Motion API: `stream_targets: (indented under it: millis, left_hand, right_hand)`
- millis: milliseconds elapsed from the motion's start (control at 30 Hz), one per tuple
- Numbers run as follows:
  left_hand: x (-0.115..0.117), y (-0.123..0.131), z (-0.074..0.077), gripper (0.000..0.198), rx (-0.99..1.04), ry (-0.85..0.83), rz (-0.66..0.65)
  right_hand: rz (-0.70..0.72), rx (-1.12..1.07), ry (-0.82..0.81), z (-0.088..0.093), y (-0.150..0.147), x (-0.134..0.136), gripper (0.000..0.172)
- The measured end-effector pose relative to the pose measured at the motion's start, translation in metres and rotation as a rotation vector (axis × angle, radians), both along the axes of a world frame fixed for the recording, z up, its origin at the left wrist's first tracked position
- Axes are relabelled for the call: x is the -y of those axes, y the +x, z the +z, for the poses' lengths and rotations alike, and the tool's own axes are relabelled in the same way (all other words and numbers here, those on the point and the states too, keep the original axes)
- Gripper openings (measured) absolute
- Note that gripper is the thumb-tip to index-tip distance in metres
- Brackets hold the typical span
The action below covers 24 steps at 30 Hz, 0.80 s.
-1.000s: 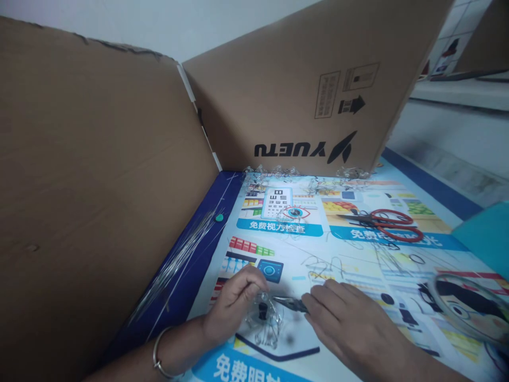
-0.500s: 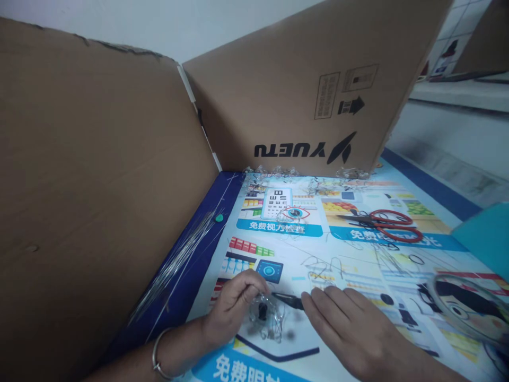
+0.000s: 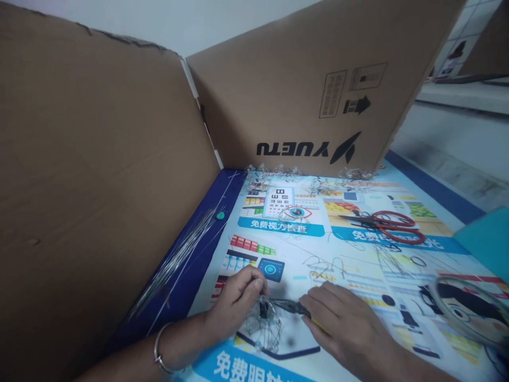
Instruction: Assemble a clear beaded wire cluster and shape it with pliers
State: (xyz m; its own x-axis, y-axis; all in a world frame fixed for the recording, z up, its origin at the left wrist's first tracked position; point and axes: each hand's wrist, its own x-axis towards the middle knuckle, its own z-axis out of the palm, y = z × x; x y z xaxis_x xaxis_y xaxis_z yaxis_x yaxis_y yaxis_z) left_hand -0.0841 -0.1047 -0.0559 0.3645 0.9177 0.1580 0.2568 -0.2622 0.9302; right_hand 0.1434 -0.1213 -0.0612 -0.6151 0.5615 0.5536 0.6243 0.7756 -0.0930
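My left hand is closed, its thumb and fingers pinching a small tangle of thin wire with clear beads. A dark part sits in the upper middle of that tangle. In my right hand is a pair of needle-nose pliers; a bit of yellow handle shows beneath the fingers. The jaws point left and reach the top edge of the beaded wire piece. Whether they grip a wire is too small to make out.
Red-handled scissors lie at the right. A bundle of straight wires rests along the left edge, near a green dot. More beaded wire pieces line the cardboard wall. A clear round dish is at right.
The pliers have shifted slightly down relative to my left hand, and more of their handle shows. The beaded piece has turned a little. The whole view has drifted slightly.
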Motion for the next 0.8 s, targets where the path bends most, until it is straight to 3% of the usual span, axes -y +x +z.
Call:
stream_targets:
  millis: [167, 400, 800]
  left_hand:
    - [0.0, 0.001, 0.0, 0.026, -0.053, 0.008, -0.011]
    - [-0.001, 0.002, 0.001, 0.025, -0.103, -0.02, 0.001]
    - [0.002, 0.002, 0.0, 0.026, -0.056, -0.005, 0.03]
  right_hand:
    - [0.014, -0.076, -0.116, -0.006, -0.001, 0.0, 0.015]
    - [0.037, -0.109, -0.064, -0.011, -0.002, -0.002, 0.016]
    - [0.053, -0.086, -0.111, -0.013, -0.001, -0.005, 0.013]
